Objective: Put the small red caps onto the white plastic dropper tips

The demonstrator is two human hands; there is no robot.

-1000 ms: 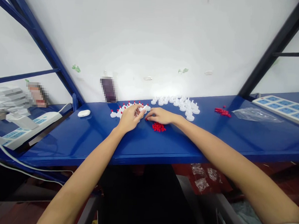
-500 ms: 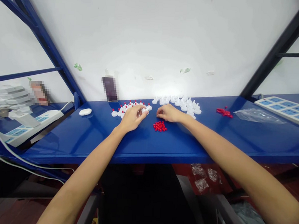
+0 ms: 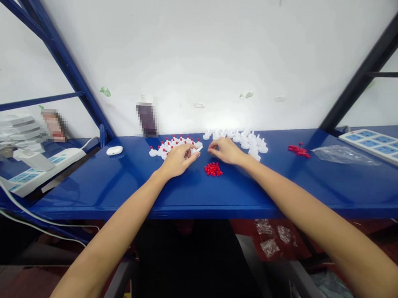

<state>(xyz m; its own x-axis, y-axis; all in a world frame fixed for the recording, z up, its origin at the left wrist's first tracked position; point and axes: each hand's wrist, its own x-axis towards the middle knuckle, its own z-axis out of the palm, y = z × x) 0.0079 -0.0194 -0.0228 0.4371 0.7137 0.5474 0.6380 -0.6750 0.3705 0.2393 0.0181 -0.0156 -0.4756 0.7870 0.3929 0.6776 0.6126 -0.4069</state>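
The left hand has its thumb and fingers clamped on a white nozzle piece, beside the red-tipped pieces near the table's back edge. The right hand's fingertips are bunched (whether touching, I cannot tell) above the red caps.

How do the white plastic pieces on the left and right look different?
The left pieces wear red tips; the right pieces have plain white tips. The left pieces are near the left hand; the right pieces are near the right hand. Both have round bases on the shiny blue table.
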